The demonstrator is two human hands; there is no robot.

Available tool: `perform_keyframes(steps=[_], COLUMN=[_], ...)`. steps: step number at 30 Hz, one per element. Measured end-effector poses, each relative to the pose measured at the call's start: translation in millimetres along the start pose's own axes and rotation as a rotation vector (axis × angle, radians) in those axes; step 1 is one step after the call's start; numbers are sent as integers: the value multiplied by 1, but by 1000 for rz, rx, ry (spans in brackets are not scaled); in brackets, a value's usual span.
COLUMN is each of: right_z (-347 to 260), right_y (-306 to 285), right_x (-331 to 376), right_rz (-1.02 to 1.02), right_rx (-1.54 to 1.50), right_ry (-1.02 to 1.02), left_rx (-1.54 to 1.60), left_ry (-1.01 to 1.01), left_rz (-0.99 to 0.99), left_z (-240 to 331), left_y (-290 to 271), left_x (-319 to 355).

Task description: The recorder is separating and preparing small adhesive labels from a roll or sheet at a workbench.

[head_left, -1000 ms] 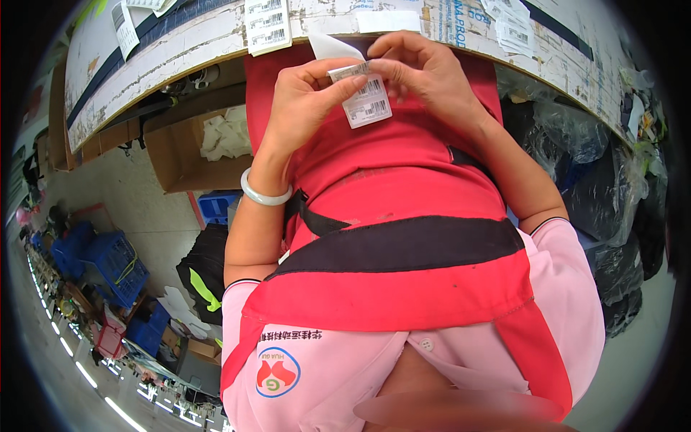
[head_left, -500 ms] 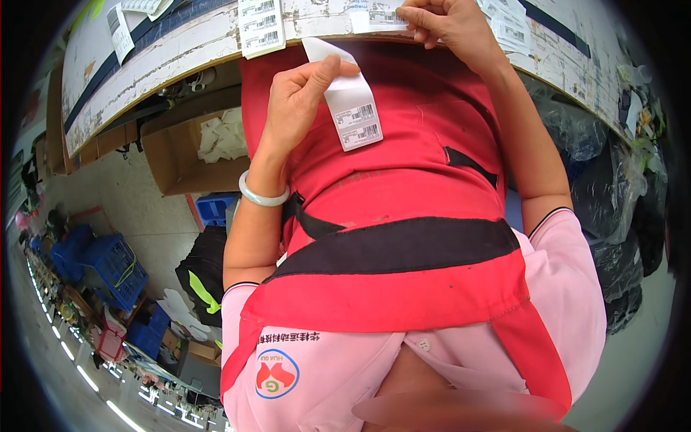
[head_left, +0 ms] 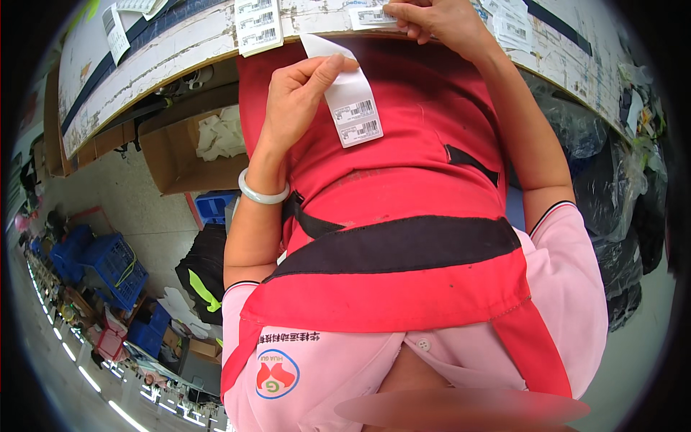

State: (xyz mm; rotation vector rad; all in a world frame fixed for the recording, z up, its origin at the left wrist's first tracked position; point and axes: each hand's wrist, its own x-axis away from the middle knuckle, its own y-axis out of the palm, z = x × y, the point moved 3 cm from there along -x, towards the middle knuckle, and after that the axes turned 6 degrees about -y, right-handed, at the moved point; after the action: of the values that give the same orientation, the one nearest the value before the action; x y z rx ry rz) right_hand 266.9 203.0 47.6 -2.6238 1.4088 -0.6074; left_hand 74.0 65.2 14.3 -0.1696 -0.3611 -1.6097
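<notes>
My left hand (head_left: 299,97) pinches a white strip of barcode labels (head_left: 349,101) in front of my red apron; the strip hangs down from thumb and fingers. A pale green bangle (head_left: 263,193) sits on that wrist. My right hand (head_left: 439,20) is up at the worktable's edge (head_left: 180,54), fingertips pressing a single white barcode label (head_left: 371,16) onto the tabletop. Whether that label is stuck down or still held I cannot tell.
More white label strips (head_left: 258,25) lie along the table. Under the table stands an open cardboard box (head_left: 191,147) with white rags. Blue plastic crates (head_left: 101,263) are at the left on the floor. Dark plastic bags (head_left: 612,187) pile at the right.
A second ago both hands worked the strip together near my chest. My right hand has since moved up to the table with one label, while the left stays holding the strip.
</notes>
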Motion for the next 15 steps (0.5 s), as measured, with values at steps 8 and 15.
perform_keyframes(steps=[8,15], right_z=[-2,0], right_y=[0,0], right_x=[-2,-4], right_rz=[-11,-15], right_rx=[35,15], right_ry=[-4,-3], left_rx=[4,-10], left_ry=[5,17], left_rz=[-3,-8], left_z=[-1,-3], left_y=[1,1], left_x=[0,-1])
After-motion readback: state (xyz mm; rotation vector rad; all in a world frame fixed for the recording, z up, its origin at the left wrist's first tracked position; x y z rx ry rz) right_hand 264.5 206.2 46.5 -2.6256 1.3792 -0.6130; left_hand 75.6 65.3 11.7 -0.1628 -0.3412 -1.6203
